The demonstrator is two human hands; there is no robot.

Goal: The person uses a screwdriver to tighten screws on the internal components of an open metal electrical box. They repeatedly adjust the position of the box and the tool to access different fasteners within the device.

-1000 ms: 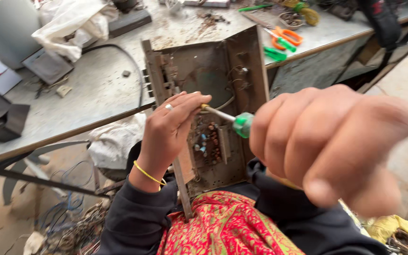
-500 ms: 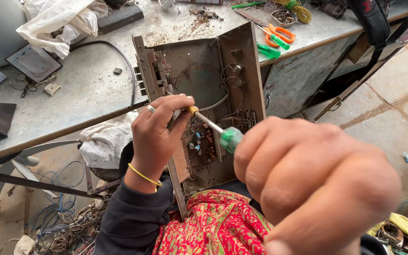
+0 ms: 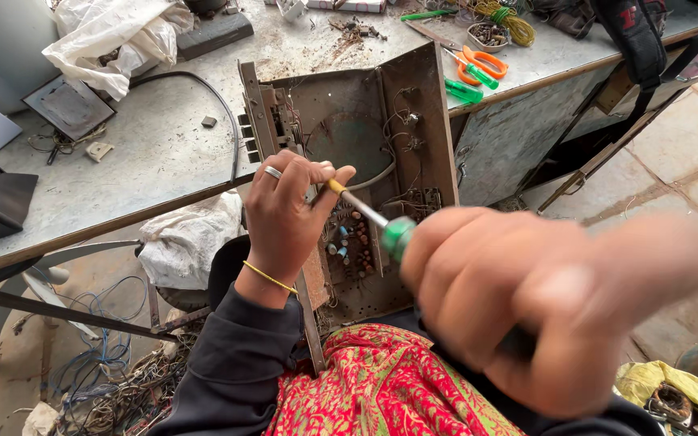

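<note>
Metal and rust-brown, the open chassis (image 3: 365, 161) is leaning upright against the workbench (image 3: 155, 161) edge and resting on the lap, while the left hand (image 3: 284, 214) is wrapping its side wall and pinching the screwdriver (image 3: 365, 218) shaft near the tip. Further right, the right hand (image 3: 543, 307) is closing around the green handle — likely working a screw beside the circuit board (image 3: 349, 246), which calls for steady turning pressure. Its long axis is running from lower right to upper left, tip pointing up-left.

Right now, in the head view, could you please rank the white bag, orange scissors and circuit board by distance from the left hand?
1. Circuit board, just right of the left hand.
2. White bag, far upper left on the bench.
3. Orange scissors, upper right on the bench.
</note>
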